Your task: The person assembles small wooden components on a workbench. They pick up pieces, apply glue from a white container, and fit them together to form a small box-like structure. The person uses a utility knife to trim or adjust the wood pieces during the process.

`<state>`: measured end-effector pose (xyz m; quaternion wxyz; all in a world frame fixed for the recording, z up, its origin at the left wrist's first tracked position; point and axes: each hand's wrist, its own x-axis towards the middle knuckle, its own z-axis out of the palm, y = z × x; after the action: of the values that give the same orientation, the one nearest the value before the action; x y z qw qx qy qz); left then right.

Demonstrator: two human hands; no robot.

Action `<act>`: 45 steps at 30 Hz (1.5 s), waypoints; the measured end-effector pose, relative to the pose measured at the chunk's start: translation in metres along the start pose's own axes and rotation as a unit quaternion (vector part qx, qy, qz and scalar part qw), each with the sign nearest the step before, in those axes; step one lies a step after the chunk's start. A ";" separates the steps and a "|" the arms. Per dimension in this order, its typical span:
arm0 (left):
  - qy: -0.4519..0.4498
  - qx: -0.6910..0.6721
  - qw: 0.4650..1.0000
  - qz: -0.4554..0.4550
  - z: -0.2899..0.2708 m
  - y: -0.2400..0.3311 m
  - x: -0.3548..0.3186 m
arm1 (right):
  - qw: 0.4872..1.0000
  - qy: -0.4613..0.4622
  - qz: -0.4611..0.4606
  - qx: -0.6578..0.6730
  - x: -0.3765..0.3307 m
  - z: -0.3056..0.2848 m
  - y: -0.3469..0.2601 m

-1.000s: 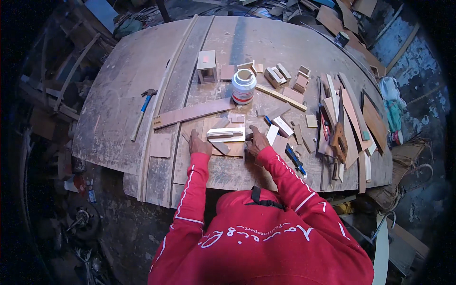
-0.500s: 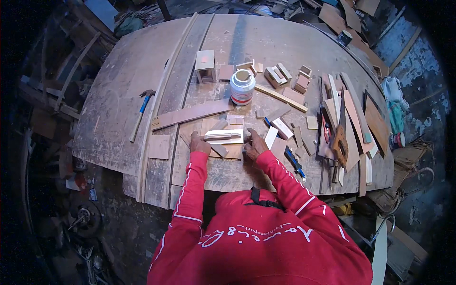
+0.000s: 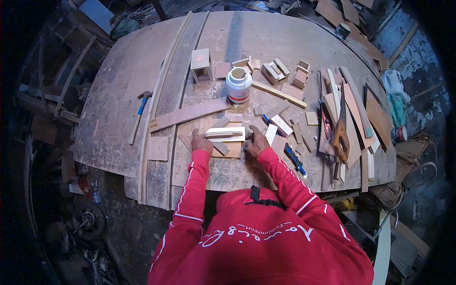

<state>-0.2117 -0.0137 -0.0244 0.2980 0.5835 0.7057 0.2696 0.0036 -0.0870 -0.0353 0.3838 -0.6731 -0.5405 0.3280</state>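
Note:
Between my two hands sits a small pale wooden block (image 3: 227, 138) with a narrow rounded wooden strip (image 3: 224, 134) along its top. My left hand (image 3: 202, 142) closes on the block's left end. At the right end, the fingers and thumb of my right hand (image 3: 257, 143) are bent against its edge. Underneath lie a thin light-brown board (image 3: 233, 153) and a dark offcut (image 3: 220, 148). A white tub (image 3: 239, 86) with an open top stands just beyond, beside a long plank (image 3: 190, 114).
A hammer (image 3: 140, 117) lies at the left. To the right are a blue-and-black tool (image 3: 295, 160), a handsaw (image 3: 340, 141) and stacked wood strips (image 3: 352, 116). Small box-like wooden pieces (image 3: 275, 72) and a little wooden frame (image 3: 201, 65) stand farther back on the worn table (image 3: 114, 107).
The view has shifted slightly. Both hands keep their places at the ends of the block, which shows slightly more of its near edge now.

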 end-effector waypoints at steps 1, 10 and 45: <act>-0.003 0.001 1.000 0.005 0.000 0.000 0.000 | 1.000 0.012 -0.017 0.019 0.000 0.001 0.003; -0.004 -0.059 0.998 0.028 0.000 -0.010 -0.005 | 0.948 0.139 -0.110 -0.265 -0.015 -0.035 -0.022; -0.022 -0.171 0.985 0.021 0.024 -0.047 0.007 | 0.951 0.125 -0.050 -0.280 -0.026 -0.106 0.032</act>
<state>-0.2267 -0.0139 -0.0758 0.4031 0.5442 0.6303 0.3796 0.1048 -0.1331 -0.0109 0.2602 -0.7613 -0.5911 0.0576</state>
